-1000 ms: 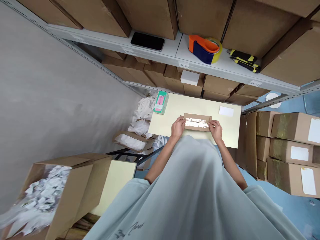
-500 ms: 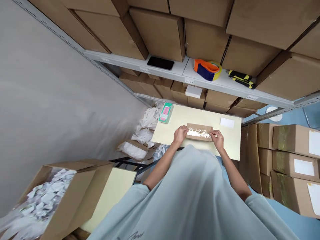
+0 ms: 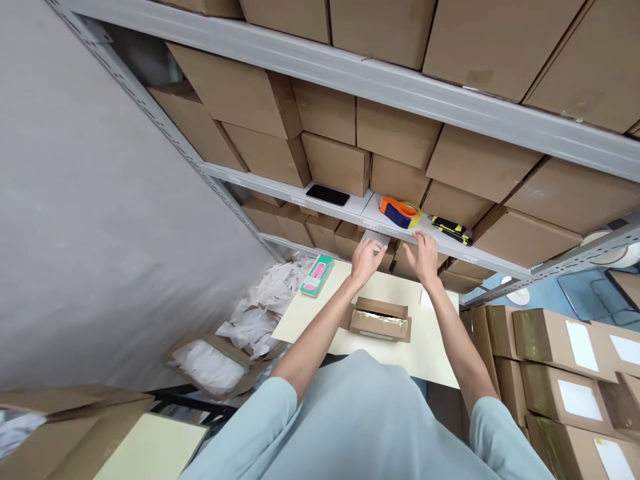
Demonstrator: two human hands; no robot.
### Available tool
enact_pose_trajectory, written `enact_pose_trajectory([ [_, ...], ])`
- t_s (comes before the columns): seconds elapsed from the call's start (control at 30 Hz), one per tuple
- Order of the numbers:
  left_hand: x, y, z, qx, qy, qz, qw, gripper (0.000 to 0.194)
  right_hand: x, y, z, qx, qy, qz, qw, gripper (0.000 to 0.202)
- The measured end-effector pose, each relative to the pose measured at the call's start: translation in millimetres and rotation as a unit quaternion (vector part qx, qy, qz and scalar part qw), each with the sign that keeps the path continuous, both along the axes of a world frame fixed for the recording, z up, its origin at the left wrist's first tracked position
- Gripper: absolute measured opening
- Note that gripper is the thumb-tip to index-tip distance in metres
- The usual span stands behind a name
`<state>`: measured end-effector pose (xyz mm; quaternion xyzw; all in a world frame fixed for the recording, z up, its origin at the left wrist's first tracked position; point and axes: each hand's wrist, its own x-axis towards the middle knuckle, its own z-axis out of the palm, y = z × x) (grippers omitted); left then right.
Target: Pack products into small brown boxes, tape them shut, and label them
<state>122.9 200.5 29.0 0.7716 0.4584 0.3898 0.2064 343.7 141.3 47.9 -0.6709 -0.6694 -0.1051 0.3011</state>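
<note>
A small cardboard box (image 3: 381,324) with shiny clear tape along its top lies on the pale yellow table (image 3: 300,319), touched by neither hand. Beyond it, my left hand (image 3: 367,259) is raised in front of the lower shelf, its fingers curled at a white box (image 3: 376,238); whether they grip it is hard to tell. My right hand (image 3: 423,256) is up beside it with thumb and fingers apart, holding nothing, just below the tape dispenser (image 3: 400,212). To the left on the table is a green and pink box (image 3: 317,276).
A phone (image 3: 327,195) and black-yellow cutters (image 3: 451,230) lie on the shelf edge (image 3: 280,190). A white card (image 3: 426,299) is by my right forearm. Stacked cartons (image 3: 555,347) stand at right, crumpled paper (image 3: 255,307) at left.
Both hands have let go of the small cardboard box and moved up toward the shelf. The view has tilted upward, showing more shelves.
</note>
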Motion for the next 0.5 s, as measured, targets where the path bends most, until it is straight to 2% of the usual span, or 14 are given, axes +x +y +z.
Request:
enact_pose_trajectory([
  [0.1,30,27,39.2,0.04,-0.056,0.018,0.997,0.017,-8,57,55.0,-0.054,-0.066,0.001,0.996,0.061],
  [0.2,47,35,59.6,0.049,-0.096,0.028,0.994,0.022,-24,95,83.1,-0.188,-0.109,-0.027,0.976,0.061],
  [0.3,47,29,60.1,0.031,-0.104,0.036,0.993,0.023,-38,117,86.3,-0.296,-0.116,-0.064,0.946,0.052],
  [0.5,25,-3,34.6,-0.044,-0.102,0.049,0.993,0.025,-35,133,78.0,-0.342,-0.108,-0.078,0.93,0.055],
])
